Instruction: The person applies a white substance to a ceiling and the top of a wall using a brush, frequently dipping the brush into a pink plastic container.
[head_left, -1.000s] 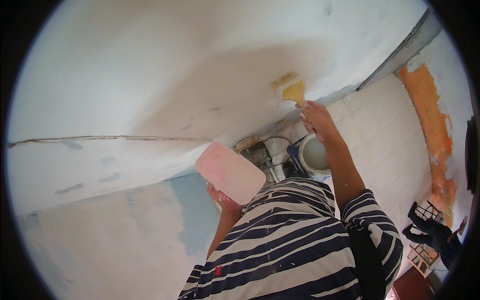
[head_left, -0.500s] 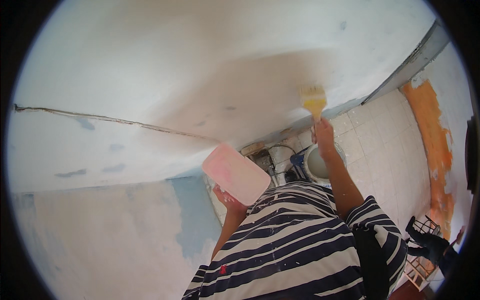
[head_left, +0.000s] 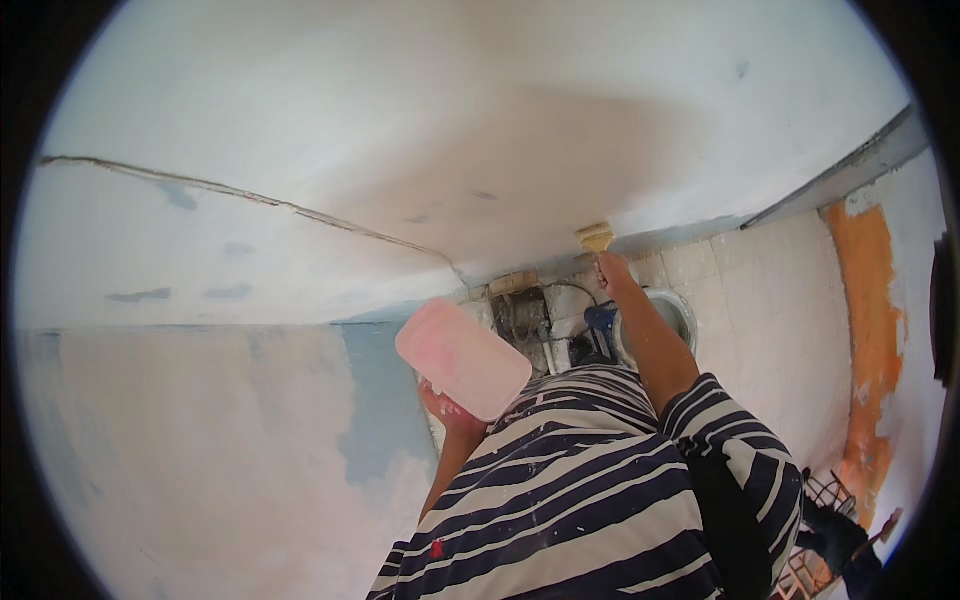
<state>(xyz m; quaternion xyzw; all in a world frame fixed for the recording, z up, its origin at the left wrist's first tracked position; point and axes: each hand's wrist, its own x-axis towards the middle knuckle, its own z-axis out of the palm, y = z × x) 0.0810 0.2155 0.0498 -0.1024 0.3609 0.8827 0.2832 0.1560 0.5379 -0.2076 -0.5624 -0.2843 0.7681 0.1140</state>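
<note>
A wide paintbrush [head_left: 596, 237] with a yellow head is in my right hand [head_left: 612, 272], its bristles against the low part of the whitish wall [head_left: 480, 140]. My fingers are closed round its handle. On the other side, my left hand [head_left: 450, 408] holds a pink plastic tub [head_left: 465, 358] from beneath and the side, close to my striped shirt. White paint specks the left hand. The tub's pale pink face is toward me; I cannot tell whether it holds paint. Below my right forearm stands a round pale bucket [head_left: 686, 318], partly hidden by the arm.
A crack [head_left: 250, 192] runs across the wall. Clutter and a dark cable [head_left: 575, 288] lie at the wall's foot by a blue object [head_left: 600, 318]. Pale floor tiles [head_left: 760, 290] extend right, toward an orange-painted strip [head_left: 868, 330]. Another person [head_left: 845, 540] is at lower right near a metal-framed rack.
My right hand has brought the brush down the wall and slightly left, toward the floor edge. The left hand still holds the tub. The view has shifted a little.
</note>
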